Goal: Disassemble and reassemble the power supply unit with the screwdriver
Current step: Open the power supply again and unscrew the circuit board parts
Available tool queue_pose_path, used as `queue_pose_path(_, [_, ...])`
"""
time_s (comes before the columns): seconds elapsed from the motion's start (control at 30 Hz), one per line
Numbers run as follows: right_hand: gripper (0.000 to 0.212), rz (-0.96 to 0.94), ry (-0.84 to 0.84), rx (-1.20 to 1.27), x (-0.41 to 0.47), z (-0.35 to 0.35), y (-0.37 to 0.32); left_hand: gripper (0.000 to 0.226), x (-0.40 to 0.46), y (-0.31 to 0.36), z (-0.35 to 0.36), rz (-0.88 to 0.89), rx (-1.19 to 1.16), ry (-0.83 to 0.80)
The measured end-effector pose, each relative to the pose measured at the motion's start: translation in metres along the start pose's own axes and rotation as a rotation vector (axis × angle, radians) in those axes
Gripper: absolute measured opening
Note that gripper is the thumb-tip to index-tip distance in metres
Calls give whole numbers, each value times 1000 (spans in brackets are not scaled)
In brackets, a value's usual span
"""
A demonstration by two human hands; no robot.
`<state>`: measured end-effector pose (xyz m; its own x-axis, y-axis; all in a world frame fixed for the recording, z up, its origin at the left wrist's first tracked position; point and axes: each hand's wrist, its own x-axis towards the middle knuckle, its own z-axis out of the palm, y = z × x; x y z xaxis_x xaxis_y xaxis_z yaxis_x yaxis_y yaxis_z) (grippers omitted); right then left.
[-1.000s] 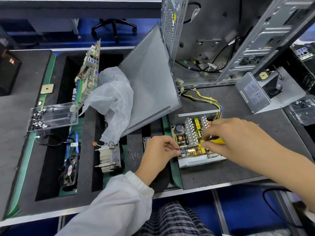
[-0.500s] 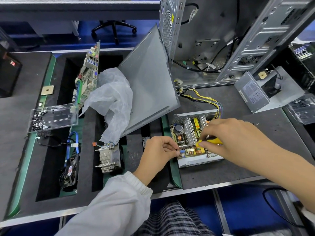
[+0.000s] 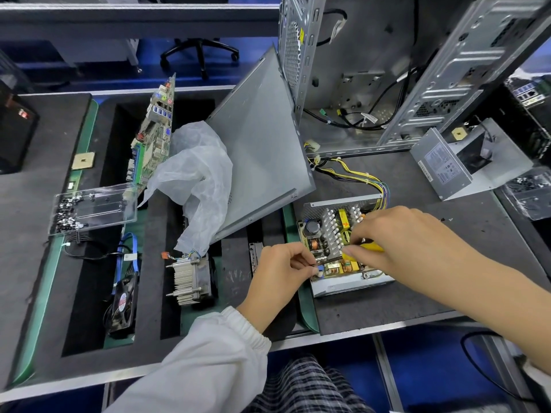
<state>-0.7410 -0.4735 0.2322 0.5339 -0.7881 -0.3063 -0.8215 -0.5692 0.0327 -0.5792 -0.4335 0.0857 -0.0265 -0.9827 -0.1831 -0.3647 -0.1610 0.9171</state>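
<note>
The opened power supply unit (image 3: pixel 343 281) lies on the grey mat near the table's front edge, its circuit board, heatsinks and coils exposed. My right hand (image 3: pixel 396 239) grips a yellow-handled screwdriver (image 3: pixel 368 248) over the board; its tip is hidden among the parts. My left hand (image 3: pixel 283 266) pinches something small at the unit's front left corner; what it is I cannot tell. The unit's grey cover (image 3: pixel 453 165) stands apart at the right.
A yellow and black wire bundle (image 3: pixel 351 174) runs from the unit to the open computer case (image 3: pixel 387 70). A grey side panel (image 3: pixel 259 144) leans left of it. A heatsink (image 3: pixel 190 278), fan (image 3: pixel 122 302), motherboard (image 3: pixel 152 138), plastic bag (image 3: pixel 196 174) and screw tray (image 3: pixel 92 207) sit left.
Both hands stay on the unit. My right hand with the screwdriver has shifted slightly; my left hand keeps its pinch at the front left corner.
</note>
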Motion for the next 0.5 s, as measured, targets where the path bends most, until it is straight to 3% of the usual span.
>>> queue_pose_path(0.17, [32, 13, 12, 54, 0, -1, 0, 27, 1, -2, -4, -10, -21, -53])
queue_pose_path(0.5, [34, 12, 13, 39, -2, -2, -1, 26, 1, -4, -8, 56, 193, -125])
